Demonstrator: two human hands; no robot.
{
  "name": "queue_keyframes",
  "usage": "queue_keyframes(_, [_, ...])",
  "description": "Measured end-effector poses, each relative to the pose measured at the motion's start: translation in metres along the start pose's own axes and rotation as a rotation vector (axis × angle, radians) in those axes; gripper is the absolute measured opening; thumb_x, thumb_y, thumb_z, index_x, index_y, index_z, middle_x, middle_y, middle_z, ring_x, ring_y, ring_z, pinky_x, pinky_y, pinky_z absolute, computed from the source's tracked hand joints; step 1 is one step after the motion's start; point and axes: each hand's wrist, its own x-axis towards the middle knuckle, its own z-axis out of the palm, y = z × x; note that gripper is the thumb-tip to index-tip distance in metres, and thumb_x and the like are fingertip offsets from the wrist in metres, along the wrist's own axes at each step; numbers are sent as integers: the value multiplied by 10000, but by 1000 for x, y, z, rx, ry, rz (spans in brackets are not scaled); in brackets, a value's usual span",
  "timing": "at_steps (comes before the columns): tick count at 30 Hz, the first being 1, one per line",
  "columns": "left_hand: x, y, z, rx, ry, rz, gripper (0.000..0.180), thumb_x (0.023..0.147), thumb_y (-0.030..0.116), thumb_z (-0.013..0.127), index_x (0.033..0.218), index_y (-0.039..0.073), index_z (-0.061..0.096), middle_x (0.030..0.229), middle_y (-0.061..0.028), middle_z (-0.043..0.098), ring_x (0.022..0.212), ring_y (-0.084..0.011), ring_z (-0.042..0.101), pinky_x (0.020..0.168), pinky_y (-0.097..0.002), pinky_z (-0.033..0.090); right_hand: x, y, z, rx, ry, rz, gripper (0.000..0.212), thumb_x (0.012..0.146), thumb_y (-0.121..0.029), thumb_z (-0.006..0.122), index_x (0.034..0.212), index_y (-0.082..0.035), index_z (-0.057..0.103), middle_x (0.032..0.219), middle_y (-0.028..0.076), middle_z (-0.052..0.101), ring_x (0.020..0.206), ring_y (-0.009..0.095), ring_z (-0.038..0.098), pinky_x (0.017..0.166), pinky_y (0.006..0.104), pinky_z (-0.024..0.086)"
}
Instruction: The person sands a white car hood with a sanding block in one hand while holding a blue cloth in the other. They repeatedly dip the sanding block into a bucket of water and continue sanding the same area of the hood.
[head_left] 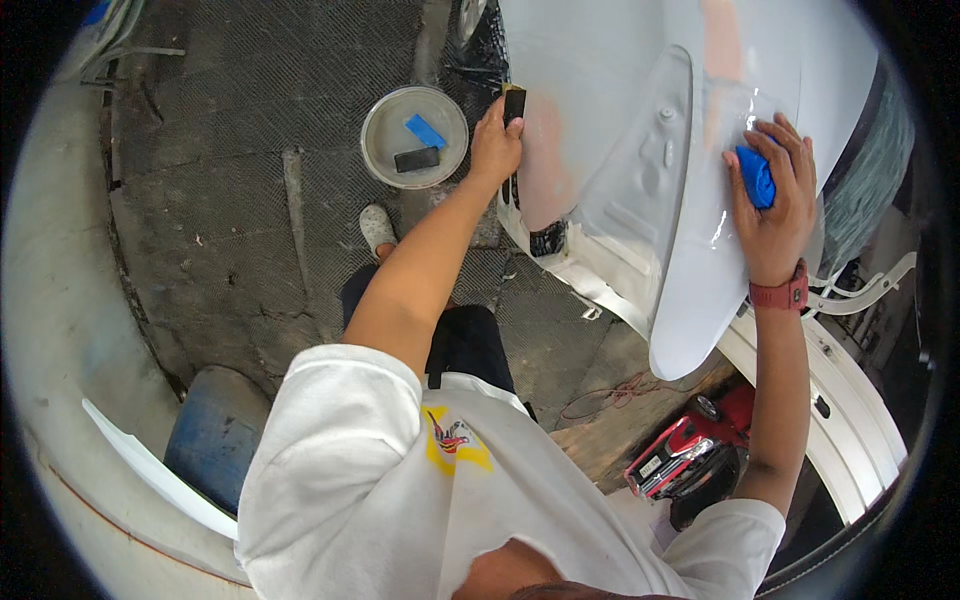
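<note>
My left hand (495, 145) is closed round a small black block (514, 104) with a yellowish edge, beside the rim of a pale car body panel (600, 110). On the panel's raised right part, my right hand (780, 200) presses a blue crumpled cloth or sponge (755, 178) against the surface. Wet streaks shine around it. Pinkish patches (545, 150) show through the pale coating. To the left of my left hand stands a round tub (372, 150) holding a blue piece (426, 131) and a dark block (416, 160).
Dark textured paving (240, 220) lies underfoot. A blue barrel (215, 430) stands at the lower left. A red and black machine or toy vehicle (690, 450) sits at the lower right, near a thin red cord (615, 395). A white curved body part (820, 370) runs beside my right forearm.
</note>
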Motion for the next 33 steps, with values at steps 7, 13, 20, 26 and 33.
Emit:
queue_keyframes(7, [-111,-4,3,63,-2,-56,609,1103,213,662,1653,17,488,1562,-282,626,1431,-486,586,1235,-540,430,1,-1,4,55,108,-46,284,953,-175,877,1172,-19,783,1245,165,779,1286,384,717,1121,468,540])
queue_keyframes(13, [-108,7,-51,-274,-307,-531,666,1139,350,649,1680,17,452,1664,-207,540,1509,-372,535,1267,-464,404,1,-20,-13,53,25,74,264,963,-160,866,1165,-20,767,1220,164,758,1230,361,731,1054,465,561])
queue_keyframes(20, [-129,-141,-138,-1020,-281,-1197,498,1110,357,686,1463,11,625,1303,-162,745,1182,-305,735,1028,-457,605,-11,-248,103,879,-112,670,476,917,-235,934,1306,-75,712,1188,112,754,1116,268,720,994,405,569])
queue_keyframes(26, [-154,-248,-214,-967,-388,-1373,500,1128,348,672,1481,-2,622,1352,-185,756,1183,-323,766,1043,-474,633,-31,-352,433,1490,-570,1298,531,942,-327,920,1311,-20,693,1225,144,759,1085,232,745,1003,369,593])
queue_keyframes(33, [-141,-326,-230,-1020,-517,-1325,586,1104,321,734,1576,31,544,1395,-164,744,1187,-281,763,1050,-448,630,-33,-361,718,948,-575,1371,1007,803,-477,990,1528,51,531,1479,331,656,1337,453,683,1168,484,532])
